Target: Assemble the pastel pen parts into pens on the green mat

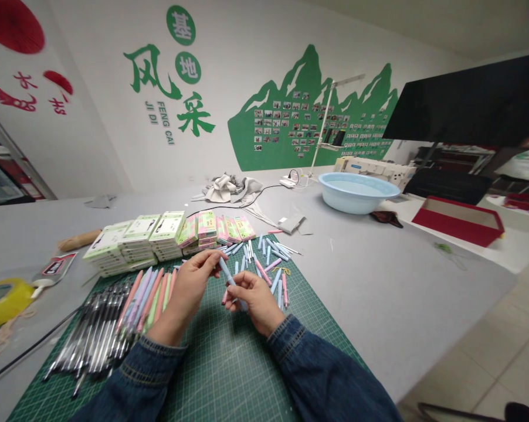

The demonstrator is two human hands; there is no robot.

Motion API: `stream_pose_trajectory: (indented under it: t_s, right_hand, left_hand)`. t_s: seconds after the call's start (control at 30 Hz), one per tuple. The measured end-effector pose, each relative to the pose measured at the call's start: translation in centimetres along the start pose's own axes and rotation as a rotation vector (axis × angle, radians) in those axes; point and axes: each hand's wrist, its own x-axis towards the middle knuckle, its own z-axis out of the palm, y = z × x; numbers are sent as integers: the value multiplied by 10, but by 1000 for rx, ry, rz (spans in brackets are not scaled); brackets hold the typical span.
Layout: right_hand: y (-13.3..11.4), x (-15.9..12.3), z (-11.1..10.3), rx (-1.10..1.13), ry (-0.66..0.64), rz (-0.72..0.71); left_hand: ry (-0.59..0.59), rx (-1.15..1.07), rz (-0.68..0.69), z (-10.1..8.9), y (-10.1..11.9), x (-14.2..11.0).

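Note:
Both my hands meet over a green cutting mat (229, 363). My left hand (193, 285) pinches the upper end of a light blue pen (228, 276). My right hand (254, 299) is closed round the pen's lower part. Left of my hands lie finished pastel pens (148, 296) in a row, and beside them a bundle of black-and-clear refills (98, 329). Behind my hands several loose blue and pink pen parts (268, 264) are scattered on the mat and table.
Stacks of small pen boxes (159, 235) stand behind the mat. A yellow tape roll (3, 299) sits at the far left. Farther back are a light blue basin (356, 191), a red box (458, 218), crumpled cloth (229, 189) and a sewing machine (374, 169).

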Motion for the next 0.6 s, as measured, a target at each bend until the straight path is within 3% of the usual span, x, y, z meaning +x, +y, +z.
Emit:
stream_pose_trajectory:
  t_s: [0.23, 0.6]
  right_hand:
    - [-1, -1, 2, 3, -4, 17]
    - [-2, -2, 2, -43, -36, 7]
  left_hand:
    - [89, -56, 13, 2, 2, -1]
    - [-25, -25, -7, -4, 11, 0]
